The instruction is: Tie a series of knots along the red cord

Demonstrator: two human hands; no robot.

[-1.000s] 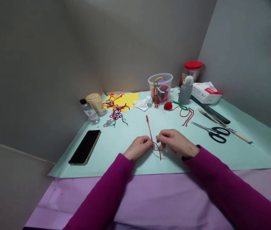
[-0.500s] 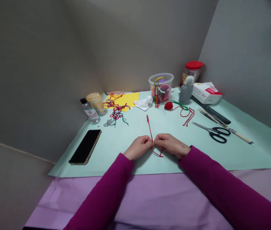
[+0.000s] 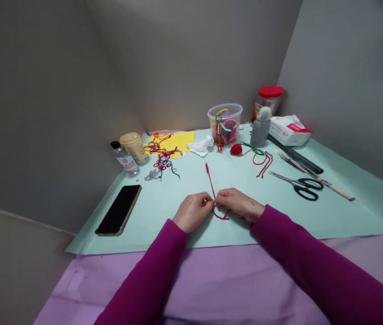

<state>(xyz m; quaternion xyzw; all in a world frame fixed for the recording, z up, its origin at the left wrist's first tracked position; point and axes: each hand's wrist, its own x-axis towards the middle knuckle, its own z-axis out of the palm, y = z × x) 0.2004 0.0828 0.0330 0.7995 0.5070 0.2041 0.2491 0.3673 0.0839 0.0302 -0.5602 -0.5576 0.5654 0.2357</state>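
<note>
A thin red cord (image 3: 211, 182) runs from its knotted far end down to my two hands, which meet at the middle of the table's near part. My left hand (image 3: 194, 210) is closed in a pinch on the cord. From the other side, my right hand (image 3: 239, 202) pinches it too, its fingertips almost touching the left ones. A tiny shiny piece, perhaps a metal ring or bead (image 3: 215, 203), shows between the fingertips; its exact kind is too small to make out. Below the hands the cord curves in a loose loop onto the pale green sheet (image 3: 164, 225).
Left lie a phone (image 3: 119, 210), small metal rings (image 3: 152, 175), a bottle (image 3: 125, 158), a cup (image 3: 133, 147) and tangled cords (image 3: 164, 155). Behind are a tissue (image 3: 201, 146), a plastic tub (image 3: 225, 124) and red yarn (image 3: 236, 149). Scissors (image 3: 296, 184) lie right.
The view has shifted slightly. Both hands stay pinched on the red cord in nearly the same place, and the small shiny piece between the fingertips shows more clearly now.
</note>
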